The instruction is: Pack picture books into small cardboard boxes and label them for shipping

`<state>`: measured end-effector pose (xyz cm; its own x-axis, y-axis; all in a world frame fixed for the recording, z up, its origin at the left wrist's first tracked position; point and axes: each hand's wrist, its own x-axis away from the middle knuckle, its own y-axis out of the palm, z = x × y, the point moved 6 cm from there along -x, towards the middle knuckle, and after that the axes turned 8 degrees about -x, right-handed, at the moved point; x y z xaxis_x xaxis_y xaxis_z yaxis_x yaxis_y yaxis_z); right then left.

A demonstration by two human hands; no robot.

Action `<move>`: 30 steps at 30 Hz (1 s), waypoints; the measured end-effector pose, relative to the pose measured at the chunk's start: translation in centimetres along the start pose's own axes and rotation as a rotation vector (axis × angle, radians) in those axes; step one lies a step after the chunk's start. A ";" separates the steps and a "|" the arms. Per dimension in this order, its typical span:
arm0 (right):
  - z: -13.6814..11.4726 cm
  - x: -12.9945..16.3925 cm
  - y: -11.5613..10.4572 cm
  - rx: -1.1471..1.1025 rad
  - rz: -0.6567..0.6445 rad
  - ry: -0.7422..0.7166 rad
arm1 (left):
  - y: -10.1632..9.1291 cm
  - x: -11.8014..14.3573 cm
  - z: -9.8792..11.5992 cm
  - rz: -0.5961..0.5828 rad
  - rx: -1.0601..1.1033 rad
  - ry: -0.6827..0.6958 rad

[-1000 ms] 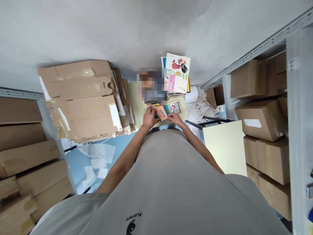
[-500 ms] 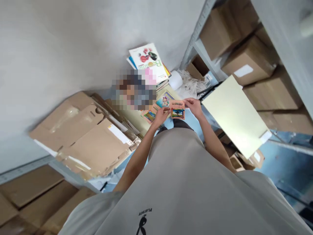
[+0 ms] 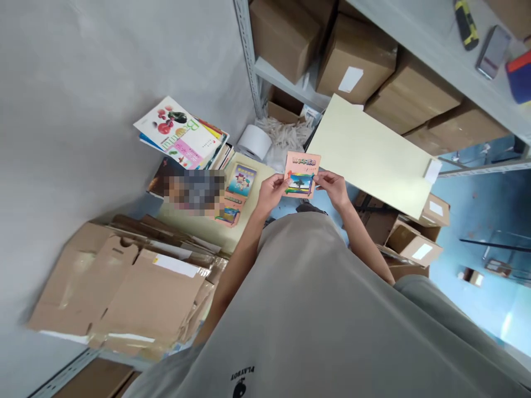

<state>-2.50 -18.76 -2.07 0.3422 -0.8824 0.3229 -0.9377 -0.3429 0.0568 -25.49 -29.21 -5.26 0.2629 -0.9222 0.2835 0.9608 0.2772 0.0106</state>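
Note:
A small salmon-pink book (image 3: 299, 160) with a tree picture on its cover is held up in front of my body. My left hand (image 3: 271, 192) pinches its left edge, and my right hand (image 3: 333, 188) pinches the right edge. On the pale-yellow table to the left lie a blue cartoon-covered book (image 3: 242, 179) and a similar pink book (image 3: 228, 214), its left part blurred out. Behind them rises a stack of books and magazines, topped by a white magazine (image 3: 178, 130) with fruit and vegetables on the cover.
Flattened cardboard boxes (image 3: 136, 293) fill the left side. A white paper roll (image 3: 254, 142) and shredded paper (image 3: 286, 132) lie beyond the table. To the right is a pale-yellow board (image 3: 373, 149), near shelves with cartons (image 3: 357, 55). A phone (image 3: 493, 52) and a yellow-black cutter (image 3: 466, 25) rest on a shelf.
The view has swung to the right. My left hand has come to the pink book's left edge, and the book is now gripped from both sides, away from the other books.

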 end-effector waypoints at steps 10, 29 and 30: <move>-4.3 -11.1 -5.3 0.026 -0.209 -0.090 | 7.2 -5.7 2.5 0.241 0.058 0.021; 7.1 -7.4 8.8 0.221 -0.826 0.263 | -4.1 2.4 -4.5 0.633 -0.294 -0.161; 7.7 -6.9 10.7 0.231 -0.853 0.278 | -5.8 3.4 -5.0 0.667 -0.305 -0.176</move>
<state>-14.45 -18.86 -10.91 0.8560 -0.2031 0.4754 -0.3296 -0.9229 0.1992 -29.68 -35.35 -9.17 0.8040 -0.5212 0.2863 0.5914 0.6512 -0.4755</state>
